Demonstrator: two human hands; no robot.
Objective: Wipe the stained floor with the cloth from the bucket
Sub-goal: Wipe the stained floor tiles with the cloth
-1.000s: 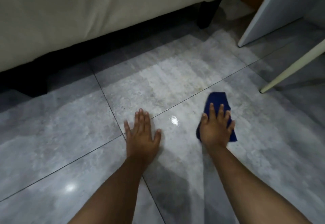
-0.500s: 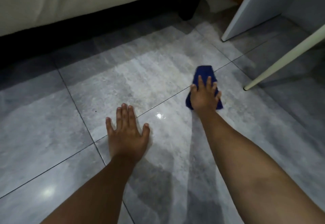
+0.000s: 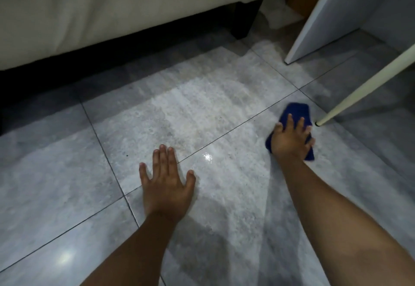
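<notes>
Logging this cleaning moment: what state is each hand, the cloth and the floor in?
left hand: flat on the floor, fingers spread, holding nothing.
right hand: pressing the cloth down, fingers straight.
cloth: folded, lying on the floor under the right hand.
floor: glossy, faint brownish smear.

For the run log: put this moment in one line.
step: wipe | right hand: presses cloth on floor, beside leg | left hand: flat on floor

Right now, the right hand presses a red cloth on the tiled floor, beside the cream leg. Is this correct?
Only the colour is wrong: the cloth is blue. The head view shows the right hand pressing it on the floor beside the cream leg.
</notes>
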